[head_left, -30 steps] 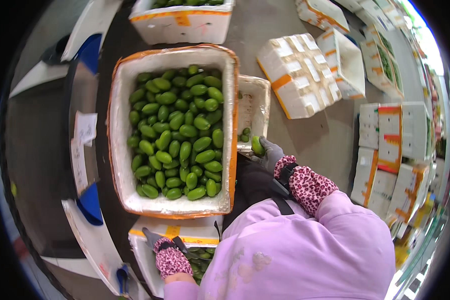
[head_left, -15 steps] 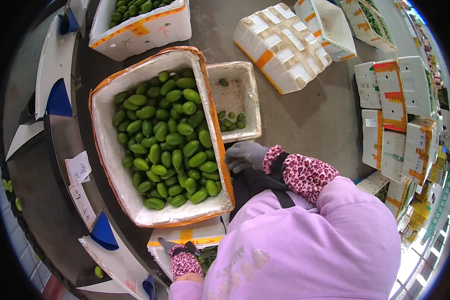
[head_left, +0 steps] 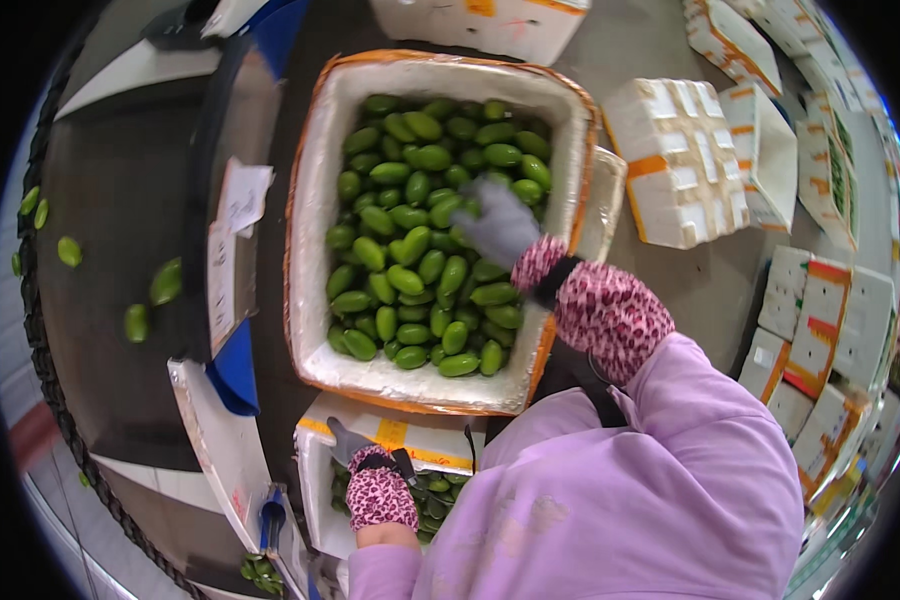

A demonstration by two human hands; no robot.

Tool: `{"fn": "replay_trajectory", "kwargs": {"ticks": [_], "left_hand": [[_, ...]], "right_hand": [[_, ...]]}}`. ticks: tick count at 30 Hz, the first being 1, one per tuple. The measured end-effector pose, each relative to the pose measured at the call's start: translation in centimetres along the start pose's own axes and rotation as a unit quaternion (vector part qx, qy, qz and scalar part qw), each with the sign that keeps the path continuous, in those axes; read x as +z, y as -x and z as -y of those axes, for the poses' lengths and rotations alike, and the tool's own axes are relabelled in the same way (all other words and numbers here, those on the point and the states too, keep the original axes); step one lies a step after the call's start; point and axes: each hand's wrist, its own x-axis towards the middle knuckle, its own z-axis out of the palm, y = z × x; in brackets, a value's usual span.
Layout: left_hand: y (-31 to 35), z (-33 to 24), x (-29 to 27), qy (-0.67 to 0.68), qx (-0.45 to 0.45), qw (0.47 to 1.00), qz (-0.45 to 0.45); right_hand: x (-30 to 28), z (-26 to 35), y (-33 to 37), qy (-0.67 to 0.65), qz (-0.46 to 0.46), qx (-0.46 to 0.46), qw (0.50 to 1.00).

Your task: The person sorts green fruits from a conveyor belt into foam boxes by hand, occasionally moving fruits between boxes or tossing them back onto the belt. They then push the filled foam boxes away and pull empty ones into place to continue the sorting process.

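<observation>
A big white foam box, its rim bound with orange tape, is full of green oval fruits. Over the right part of these fruits is my right hand in a grey glove, somewhat blurred, its fingers apart and pointing left; no fruit shows in its grip. My left hand, also gloved in grey, rests at the taped edge of a lower white foam box. One of its fingers stretches out over that edge; the others are partly hidden. More green fruits lie in this lower box, beside my left wrist.
Along the left runs a dark conveyor belt carrying several loose green fruits, edged by a white and blue guard with paper labels. An upturned foam box stands at the right. Stacked foam boxes line the far right.
My right hand has moved up and left from beside the large box to over its fruits. My view has shifted left, showing more of the belt. My left hand stays at the lower box.
</observation>
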Motion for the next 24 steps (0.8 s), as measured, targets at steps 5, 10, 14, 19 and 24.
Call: {"fn": "replay_trajectory", "kwargs": {"ticks": [5, 10, 14, 19, 24], "left_hand": [[1.6, -1.2, 0.9, 0.047, 0.042, 0.997, 0.032], [1.4, -0.7, 0.3, 0.141, 0.093, 0.984, 0.063], [0.3, 0.3, 0.5, 0.093, 0.081, 0.992, 0.014], [1.6, -1.6, 0.3, 0.019, 0.063, 0.998, -0.008], [3.6, -3.1, 0.2, 0.013, 0.052, 0.997, -0.051]], "right_hand": [[-1.3, -4.9, -11.0, 0.25, -0.106, 0.098, 0.957], [0.8, -5.6, -9.3, 0.369, -0.095, 0.051, 0.923], [3.1, -4.6, -5.4, 0.257, -0.078, -0.008, 0.963], [9.3, 0.6, -1.1, 0.176, -0.014, 0.04, 0.983], [13.8, 6.7, 3.6, 0.113, 0.139, -0.11, 0.978]]}}
